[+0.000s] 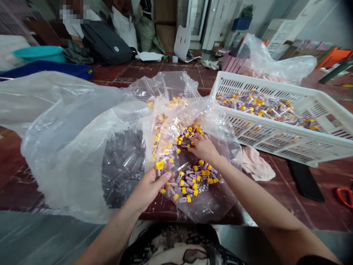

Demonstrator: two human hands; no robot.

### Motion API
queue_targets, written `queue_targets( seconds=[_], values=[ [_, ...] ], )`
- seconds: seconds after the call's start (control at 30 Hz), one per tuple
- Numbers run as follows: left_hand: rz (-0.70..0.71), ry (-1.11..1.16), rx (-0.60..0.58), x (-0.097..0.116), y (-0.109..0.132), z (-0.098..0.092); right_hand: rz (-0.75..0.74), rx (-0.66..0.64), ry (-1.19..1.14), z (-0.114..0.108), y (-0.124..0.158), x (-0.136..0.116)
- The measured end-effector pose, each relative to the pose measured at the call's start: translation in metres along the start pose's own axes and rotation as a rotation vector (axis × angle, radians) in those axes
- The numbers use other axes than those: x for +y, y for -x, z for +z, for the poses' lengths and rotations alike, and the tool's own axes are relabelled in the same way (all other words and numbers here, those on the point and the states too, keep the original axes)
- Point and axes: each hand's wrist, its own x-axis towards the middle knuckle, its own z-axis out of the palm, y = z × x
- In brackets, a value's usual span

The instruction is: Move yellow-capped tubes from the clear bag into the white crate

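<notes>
A clear plastic bag (176,110) lies open on the dark red floor, holding several small purple tubes with yellow caps (194,180). My left hand (150,187) pinches the bag's near edge, thumb on the plastic, with a few tubes under it. My right hand (204,147) reaches inside the bag, palm down, fingers curled over a cluster of the tubes (189,134); I cannot make out whether any are gripped. A larger clear bag (68,140) of uncapped tubes sits to the left.
A white slotted crate (281,136) with more capped tubes stands at right, a pink cloth (256,163) beside it. A black flat object (305,180) and red scissors (344,197) lie near right. A person sits at the far back left by a teal basin (38,53).
</notes>
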Motion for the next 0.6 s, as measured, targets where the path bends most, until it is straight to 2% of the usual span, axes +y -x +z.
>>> queue_targets(
  seconds=[0.1,0.17,0.3,0.37,0.43,0.53,0.6],
  values=[
    [0.022,-0.053,-0.006,-0.002,0.002,0.0,0.015,-0.033,0.016,0.008,-0.006,0.011],
    [0.026,-0.053,0.002,-0.002,0.004,-0.003,-0.01,-0.03,-0.026,0.0,0.005,0.005],
    [0.061,-0.126,-0.011,0.0,0.004,-0.01,-0.162,-0.015,-0.402,-0.032,0.036,-0.018],
    [0.08,-0.149,-0.019,0.0,-0.001,-0.008,-0.221,0.002,-0.51,-0.039,0.043,-0.024],
    [0.09,-0.137,-0.02,-0.001,-0.008,-0.003,-0.199,0.03,-0.511,-0.036,0.041,-0.02],
    [0.086,-0.116,0.014,-0.004,-0.018,0.003,-0.105,0.058,-0.487,-0.018,0.028,0.002],
    [0.079,-0.111,0.046,-0.006,-0.021,0.003,-0.044,0.137,-0.462,-0.006,0.019,0.018]
  ],
)
